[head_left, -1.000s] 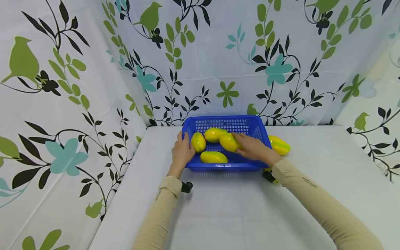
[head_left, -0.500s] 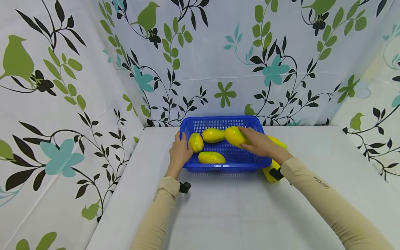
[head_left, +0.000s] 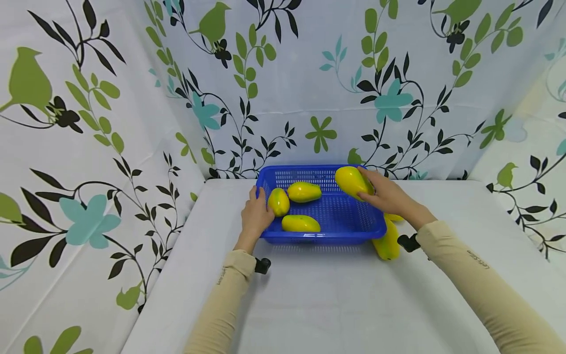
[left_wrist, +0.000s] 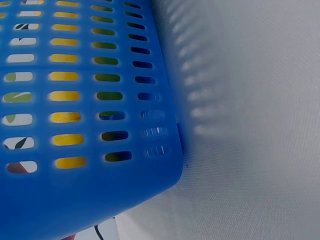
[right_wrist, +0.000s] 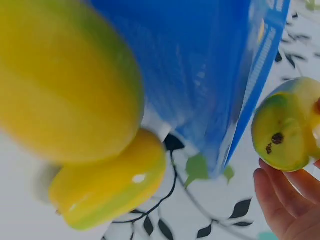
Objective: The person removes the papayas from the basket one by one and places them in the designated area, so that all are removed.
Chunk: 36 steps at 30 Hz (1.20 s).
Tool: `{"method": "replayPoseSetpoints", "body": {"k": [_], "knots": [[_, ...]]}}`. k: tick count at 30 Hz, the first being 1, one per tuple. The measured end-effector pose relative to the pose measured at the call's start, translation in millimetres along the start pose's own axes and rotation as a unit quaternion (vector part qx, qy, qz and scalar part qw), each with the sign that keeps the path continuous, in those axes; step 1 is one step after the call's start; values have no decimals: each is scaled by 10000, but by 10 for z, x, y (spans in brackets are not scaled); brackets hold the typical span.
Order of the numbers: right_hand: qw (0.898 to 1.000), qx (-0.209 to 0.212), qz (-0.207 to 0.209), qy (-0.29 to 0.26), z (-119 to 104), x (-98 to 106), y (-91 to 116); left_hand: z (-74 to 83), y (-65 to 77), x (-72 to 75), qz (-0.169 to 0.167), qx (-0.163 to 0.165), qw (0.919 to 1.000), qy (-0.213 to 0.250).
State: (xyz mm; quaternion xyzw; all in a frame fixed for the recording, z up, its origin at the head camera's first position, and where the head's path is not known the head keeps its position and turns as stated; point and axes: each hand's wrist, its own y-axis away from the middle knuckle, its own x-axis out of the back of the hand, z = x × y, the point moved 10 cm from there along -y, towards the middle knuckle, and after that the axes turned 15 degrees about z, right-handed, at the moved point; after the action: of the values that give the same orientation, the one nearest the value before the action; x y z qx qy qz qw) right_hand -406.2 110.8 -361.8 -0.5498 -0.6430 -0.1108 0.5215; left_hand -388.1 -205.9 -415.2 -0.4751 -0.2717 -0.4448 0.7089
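A blue plastic basket (head_left: 318,238) stands on the white table, with several papayas inside. In it lie a papaya (head_left: 278,202) at the left, a papaya (head_left: 304,192) at the back and a papaya (head_left: 301,223) at the front. My left hand (head_left: 256,216) holds the basket's left rim; the left wrist view shows only the slotted basket wall (left_wrist: 45,190). Above the basket's right side, my right hand (head_left: 391,195) grips a yellow papaya (head_left: 351,181), lifted clear of the floor. The right wrist view shows dark spots on this held papaya (right_wrist: 280,132), with fingertips against it.
Right of the basket, a papaya (head_left: 387,243) lies against its corner, and another papaya (head_left: 393,217) is partly hidden behind my right arm. Patterned curtains (head_left: 283,98) with leaves and birds rise behind the table and at both sides.
My right hand has lifted the papaya out of the basket's middle and carried it up and to the right. The left hand stays on the rim.
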Motion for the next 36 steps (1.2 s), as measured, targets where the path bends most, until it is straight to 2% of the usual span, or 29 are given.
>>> {"method": "replayPoseSetpoints", "body": {"k": [5,11,21,26,36], "knots": [[9993,-200,258,-199,231,179,32,19,-5,-44,-27,14,9999,-102],[9975,-391,564,-172,466,327,72,30,-24,-48,-32,-61,10000,-39],[9932,-820,818,-135,884,320,157,48,2,-23,-10,-88,9998,-153],[9929,-877,801,-104,1026,288,174,43,-8,-23,-18,-92,9998,-183],[9918,-1212,373,145,1229,146,232,24,-5,-38,-20,-78,9998,-197]]}}
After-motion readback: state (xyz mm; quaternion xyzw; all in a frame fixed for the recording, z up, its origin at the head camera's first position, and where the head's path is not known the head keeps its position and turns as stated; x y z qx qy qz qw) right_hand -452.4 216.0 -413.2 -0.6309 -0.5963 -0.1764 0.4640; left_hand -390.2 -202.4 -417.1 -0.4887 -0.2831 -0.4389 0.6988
